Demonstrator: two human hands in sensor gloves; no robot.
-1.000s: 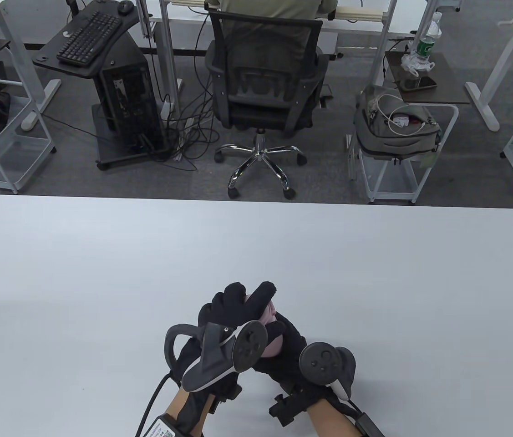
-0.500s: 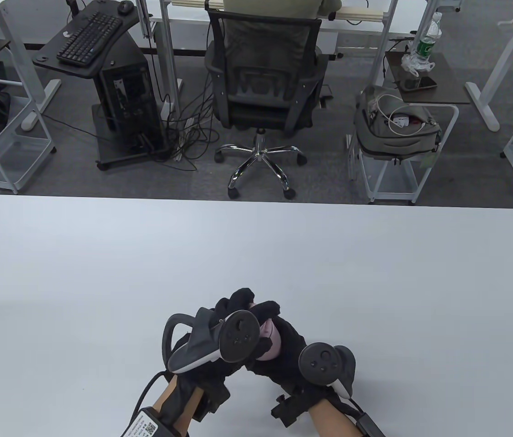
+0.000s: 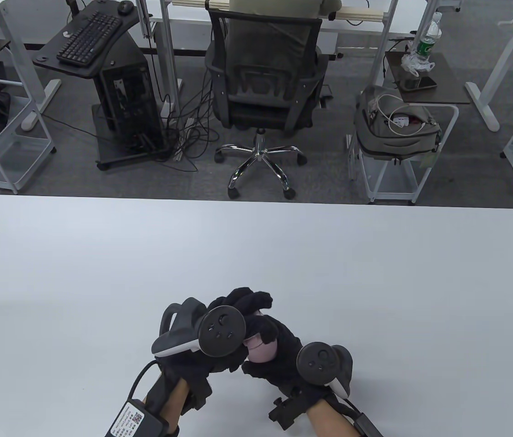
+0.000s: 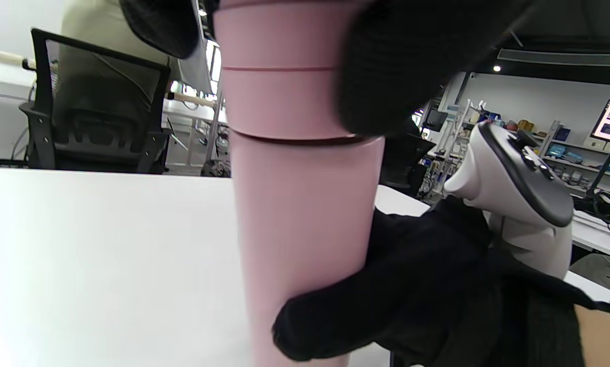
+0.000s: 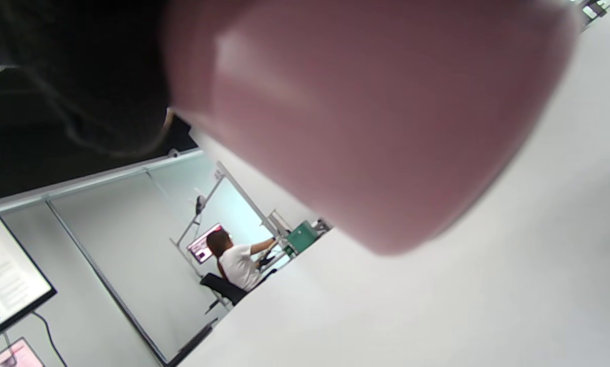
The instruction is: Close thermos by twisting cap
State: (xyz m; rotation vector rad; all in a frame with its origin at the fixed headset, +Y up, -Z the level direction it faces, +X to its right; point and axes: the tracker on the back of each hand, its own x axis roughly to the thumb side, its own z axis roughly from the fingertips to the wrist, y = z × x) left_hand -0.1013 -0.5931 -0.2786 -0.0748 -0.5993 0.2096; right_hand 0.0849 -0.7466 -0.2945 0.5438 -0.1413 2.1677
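Note:
A pink thermos [image 3: 261, 351] stands upright on the white table [image 3: 374, 282] near the front edge, mostly hidden by both gloved hands. In the left wrist view its body [image 4: 300, 229] and cap [image 4: 279, 97] meet at a thin seam. My left hand [image 3: 249, 302] grips the cap from above, its fingers [image 4: 412, 66] curled around it. My right hand [image 3: 274, 339] wraps around the thermos body below, seen in the left wrist view [image 4: 397, 295]. The right wrist view shows only the blurred pink body [image 5: 366, 112] close up.
Beyond the table's far edge stand an office chair [image 3: 263, 86] with a seated person, a keyboard desk [image 3: 88, 41] and a cart with a grey bag [image 3: 395, 127]. Nothing else lies on the table.
My left hand has turned on the cap: its tracker swung left and up, and its fingers went from stretched out to curled over the cap. The right hand stayed put.

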